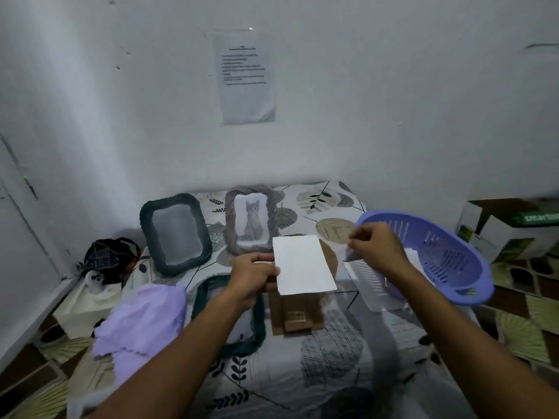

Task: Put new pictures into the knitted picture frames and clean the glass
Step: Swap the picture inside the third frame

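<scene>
My left hand pinches a white picture card by its left edge and holds it above the table, blank side up. My right hand is raised beside the purple basket and pinches a thin clear sheet that is hard to make out. A dark green knitted frame and a grey knitted frame with a cat picture lean against the wall. A third green knitted frame lies flat under my left forearm. A brown cardboard backing lies beneath the card.
A lilac cloth lies at the left of the leaf-patterned tablecloth. White sheets rest by the basket. A dark bag sits left of the frames, a cardboard box at the right. A printed notice hangs on the wall.
</scene>
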`<state>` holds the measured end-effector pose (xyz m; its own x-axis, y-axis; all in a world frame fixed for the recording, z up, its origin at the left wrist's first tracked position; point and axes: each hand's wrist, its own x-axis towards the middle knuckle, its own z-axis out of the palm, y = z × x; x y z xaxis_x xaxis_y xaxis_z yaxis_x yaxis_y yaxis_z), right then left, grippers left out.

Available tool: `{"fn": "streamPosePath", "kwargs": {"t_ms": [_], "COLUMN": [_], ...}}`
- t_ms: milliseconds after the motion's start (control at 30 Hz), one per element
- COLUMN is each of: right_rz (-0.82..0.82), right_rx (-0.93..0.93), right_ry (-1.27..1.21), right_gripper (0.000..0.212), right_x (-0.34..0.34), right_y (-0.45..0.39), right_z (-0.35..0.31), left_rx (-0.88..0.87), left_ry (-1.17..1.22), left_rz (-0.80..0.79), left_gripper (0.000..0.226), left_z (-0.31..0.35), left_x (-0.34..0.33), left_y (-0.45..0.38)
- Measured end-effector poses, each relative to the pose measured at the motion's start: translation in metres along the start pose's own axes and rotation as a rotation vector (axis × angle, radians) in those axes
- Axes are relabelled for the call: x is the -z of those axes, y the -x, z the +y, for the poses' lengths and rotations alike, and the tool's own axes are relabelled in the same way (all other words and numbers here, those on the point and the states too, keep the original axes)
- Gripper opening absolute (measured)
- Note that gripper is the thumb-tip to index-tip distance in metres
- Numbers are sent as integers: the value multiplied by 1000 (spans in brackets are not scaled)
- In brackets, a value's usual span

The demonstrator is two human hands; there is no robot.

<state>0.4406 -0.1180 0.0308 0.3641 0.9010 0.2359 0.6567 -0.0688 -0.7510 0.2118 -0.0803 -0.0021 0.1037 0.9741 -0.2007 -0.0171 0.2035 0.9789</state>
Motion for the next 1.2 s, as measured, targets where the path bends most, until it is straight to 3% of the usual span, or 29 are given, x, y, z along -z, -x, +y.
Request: {"fn": "streamPosePath", "kwargs": {"t_ms": [100,200,267,500,900,1200], "right_rz": [-50,-264,-334,-313,-334,-364], "right_rx": [9,-105,-118,-140,-128,-122], "right_ry": [335,375,344,247,216,226], "right_gripper": [16,36,37,21,28,31], "right_x": [28,39,39,51,57,45], "right_y": [-7,-9,-9,-21,-22,-18], "right_z": [18,37,41,43,44,48], "left_rx": [-1,2,4,35,73,109], "left_ry": [-66,-166,-233,-210,-155,-205], "left_rz": [-15,-7,-2,10,-5,-155], "left_gripper": [23,25,25,23,26,20], "left_z": [-4,-11,-15,-37,-56,-44], "left_x": [-24,-52,-69,-122,-173,-172], "left_y": [-6,-17,-20,-27,-34,-30]}}
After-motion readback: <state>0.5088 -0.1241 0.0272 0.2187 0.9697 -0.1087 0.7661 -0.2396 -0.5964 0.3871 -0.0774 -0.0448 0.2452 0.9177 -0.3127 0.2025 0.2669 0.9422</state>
